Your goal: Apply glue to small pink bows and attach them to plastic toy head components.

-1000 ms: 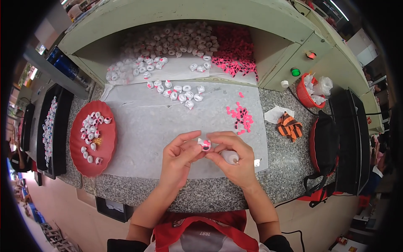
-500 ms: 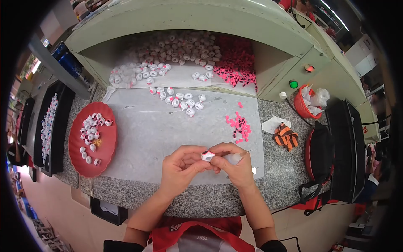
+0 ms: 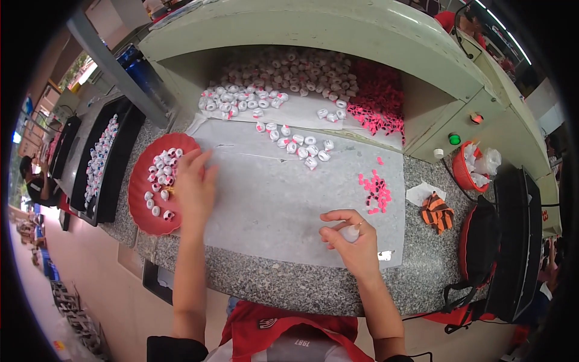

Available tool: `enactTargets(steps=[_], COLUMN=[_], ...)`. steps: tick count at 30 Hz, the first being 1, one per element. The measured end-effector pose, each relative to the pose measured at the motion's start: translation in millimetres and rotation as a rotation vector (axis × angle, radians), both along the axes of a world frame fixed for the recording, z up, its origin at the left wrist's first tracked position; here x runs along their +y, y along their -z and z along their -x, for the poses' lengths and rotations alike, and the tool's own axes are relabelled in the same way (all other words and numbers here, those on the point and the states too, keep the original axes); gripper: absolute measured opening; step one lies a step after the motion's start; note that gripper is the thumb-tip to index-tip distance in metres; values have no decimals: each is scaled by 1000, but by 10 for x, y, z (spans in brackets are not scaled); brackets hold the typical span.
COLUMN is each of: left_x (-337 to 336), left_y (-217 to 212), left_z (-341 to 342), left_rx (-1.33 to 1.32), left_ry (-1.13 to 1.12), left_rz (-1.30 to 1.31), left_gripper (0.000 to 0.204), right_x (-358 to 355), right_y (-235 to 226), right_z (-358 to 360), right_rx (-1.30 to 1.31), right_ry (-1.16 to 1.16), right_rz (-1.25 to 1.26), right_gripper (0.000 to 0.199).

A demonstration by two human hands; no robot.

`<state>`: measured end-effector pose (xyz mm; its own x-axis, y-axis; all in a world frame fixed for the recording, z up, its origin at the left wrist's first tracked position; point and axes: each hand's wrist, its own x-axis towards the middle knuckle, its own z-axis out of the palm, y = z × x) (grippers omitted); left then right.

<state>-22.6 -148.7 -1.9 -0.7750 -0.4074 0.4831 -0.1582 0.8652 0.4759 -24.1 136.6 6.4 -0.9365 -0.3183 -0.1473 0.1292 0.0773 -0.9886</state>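
In the head view, the worker's left hand [image 3: 196,187] is out over the left edge of the pale sheet [image 3: 265,211], beside the scalloped red plate [image 3: 137,202] that lies along that edge. Its fingers are loosely parted, bent a little and well short of a fist; I can't see under the palm, so whether a piece is tucked there I couldn't say. The small white pieces with pink and black marks [image 3: 161,175] lie in that plate, left of the sheet, close by those fingertips. Over the sheet's near right part, the right hand [image 3: 353,235] is curled around a small whitish squeeze bottle [image 3: 349,233], wrapped snugly, with the thumb and forefinger reaching past it and a gap between their tips. On the sheet's right side, beyond that hand, there's a scatter of pink and black bits [image 3: 377,193]. Toward the sheet's far edge sit loose white pieces [image 3: 303,148], and past that edge a big heap of white pieces [image 3: 289,75] fills the pale green cabinet [image 3: 313,27].
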Motion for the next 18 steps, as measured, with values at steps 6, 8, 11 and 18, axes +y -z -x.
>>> enactTargets(steps=[6,8,11,18], left_x=[626,634,658,1013], left_y=[361,389,289,-66], left_z=[948,965,802,-97], left_rx=[-9,-55,65,-312], left_ry=[255,298,330,595], left_rz=[161,203,-34,-2116], left_gripper=[23,26,21,24], right_x=[50,82,121,128], right_y=[97,100,111,-225], right_z=[60,48,42,-16], right_rx=[112,152,217,110], right_ry=[10,108,83,187], right_rz=[19,23,76,297], right_gripper=[32,38,41,38])
